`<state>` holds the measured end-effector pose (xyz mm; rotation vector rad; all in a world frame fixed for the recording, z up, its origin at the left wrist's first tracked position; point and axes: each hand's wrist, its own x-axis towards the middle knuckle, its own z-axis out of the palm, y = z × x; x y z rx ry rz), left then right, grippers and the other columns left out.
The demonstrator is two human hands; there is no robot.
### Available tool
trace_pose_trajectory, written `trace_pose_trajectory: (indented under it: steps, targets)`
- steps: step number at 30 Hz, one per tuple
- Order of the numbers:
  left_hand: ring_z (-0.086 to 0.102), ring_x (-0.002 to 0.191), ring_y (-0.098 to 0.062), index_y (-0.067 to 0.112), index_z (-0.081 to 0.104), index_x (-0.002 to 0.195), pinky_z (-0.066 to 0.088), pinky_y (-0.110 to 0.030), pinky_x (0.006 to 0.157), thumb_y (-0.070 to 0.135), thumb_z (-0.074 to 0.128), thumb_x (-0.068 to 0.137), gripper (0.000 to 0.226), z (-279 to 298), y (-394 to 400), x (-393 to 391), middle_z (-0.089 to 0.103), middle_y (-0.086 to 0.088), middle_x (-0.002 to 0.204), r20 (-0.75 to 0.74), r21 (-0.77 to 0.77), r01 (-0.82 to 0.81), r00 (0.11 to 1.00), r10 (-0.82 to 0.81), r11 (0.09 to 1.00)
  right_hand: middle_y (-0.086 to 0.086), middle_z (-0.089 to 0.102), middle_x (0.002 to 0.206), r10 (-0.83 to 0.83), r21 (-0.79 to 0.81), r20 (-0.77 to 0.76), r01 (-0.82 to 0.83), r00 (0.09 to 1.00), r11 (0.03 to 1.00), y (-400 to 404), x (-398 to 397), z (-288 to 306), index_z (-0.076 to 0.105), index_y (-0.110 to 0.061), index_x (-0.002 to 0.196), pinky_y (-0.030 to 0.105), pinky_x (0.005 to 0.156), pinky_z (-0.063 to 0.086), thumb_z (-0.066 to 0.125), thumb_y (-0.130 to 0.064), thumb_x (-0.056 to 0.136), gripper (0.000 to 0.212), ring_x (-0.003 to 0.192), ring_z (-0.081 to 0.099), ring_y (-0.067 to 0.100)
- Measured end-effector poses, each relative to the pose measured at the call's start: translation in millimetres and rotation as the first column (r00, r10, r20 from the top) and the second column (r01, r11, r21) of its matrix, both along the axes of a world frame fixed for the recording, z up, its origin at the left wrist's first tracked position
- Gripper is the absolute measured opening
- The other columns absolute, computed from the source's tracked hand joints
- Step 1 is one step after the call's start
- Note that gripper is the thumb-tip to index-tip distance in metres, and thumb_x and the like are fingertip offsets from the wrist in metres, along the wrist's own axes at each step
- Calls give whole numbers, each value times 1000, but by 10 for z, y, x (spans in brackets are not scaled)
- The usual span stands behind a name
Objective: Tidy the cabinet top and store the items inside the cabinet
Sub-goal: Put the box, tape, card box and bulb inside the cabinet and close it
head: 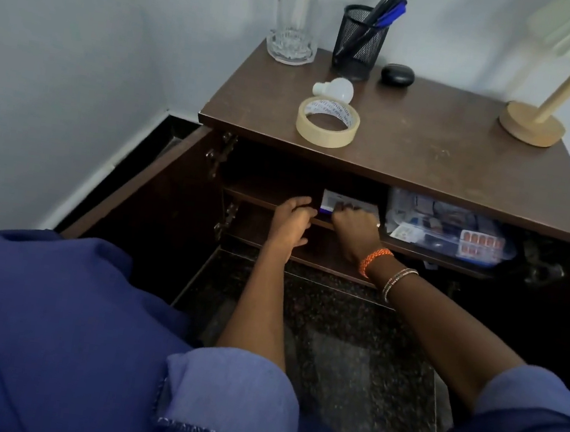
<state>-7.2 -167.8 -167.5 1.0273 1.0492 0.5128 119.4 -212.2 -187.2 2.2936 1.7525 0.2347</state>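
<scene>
I see both hands inside the open cabinet (406, 166), at the front edge of the upper shelf (264, 198). My left hand (292, 217) has its fingers curled over one end of a small white and blue box (341, 203), and my right hand (355, 225) grips the other end, knuckles up, so the box sits on the shelf between them, just under the overhanging top. Just right of the box on the same shelf lies a clear plastic bag of packets (456, 227), close to my right wrist. To the left the door (141, 193) swings wide open. On the top, a tape roll (327, 123) lies near the front edge with a light bulb (334, 89) just behind it; a glass (295, 17), a mesh pen holder (360, 42) and a small black case (397, 74) stand along the wall, and a lamp (533, 121) stands well apart at the right end.
</scene>
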Motion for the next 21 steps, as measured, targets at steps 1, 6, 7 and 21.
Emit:
trace_pose_trajectory:
  steps: [1, 6, 7, 21]
  targets:
    - [52, 107, -19, 22, 54, 124, 44, -39, 85, 14, 50, 92, 33, -20, 0, 0, 56, -4, 124, -5, 7, 2, 1000, -1, 1000, 18, 65, 112, -1, -14, 5, 1, 1000, 1000, 9, 14, -22, 53, 2, 120, 39, 75, 51, 54, -1, 87, 33, 101, 64, 36]
    - [52, 103, -17, 22, 55, 121, 45, -38, 82, 15, 49, 92, 31, -123, -2, 10, 56, 0, 112, -39, 1, 2, 999, -2, 1000, 18, 63, 115, -30, -27, 22, 30, 999, 999, 82, 103, -81, 50, 1, 124, 40, 76, 52, 54, -2, 88, 36, 103, 63, 35]
    - [52, 103, -17, 22, 56, 121, 45, -38, 82, 15, 49, 91, 31, -132, -9, 16, 56, 0, 111, -44, -2, 5, 999, -5, 1000, 18, 63, 115, -31, -24, 23, 31, 999, 999, 103, 114, -84, 49, 1, 124, 40, 76, 52, 53, -2, 89, 35, 103, 63, 35]
    - [55, 100, -15, 22, 60, 116, 46, -34, 76, 14, 52, 89, 29, -144, -18, 76, 59, 2, 105, -31, 18, -18, 999, 19, 1000, 19, 57, 123, -87, 15, -44, 88, 995, 996, 152, 51, -153, 45, -1, 130, 43, 80, 52, 54, -5, 89, 42, 113, 57, 35]
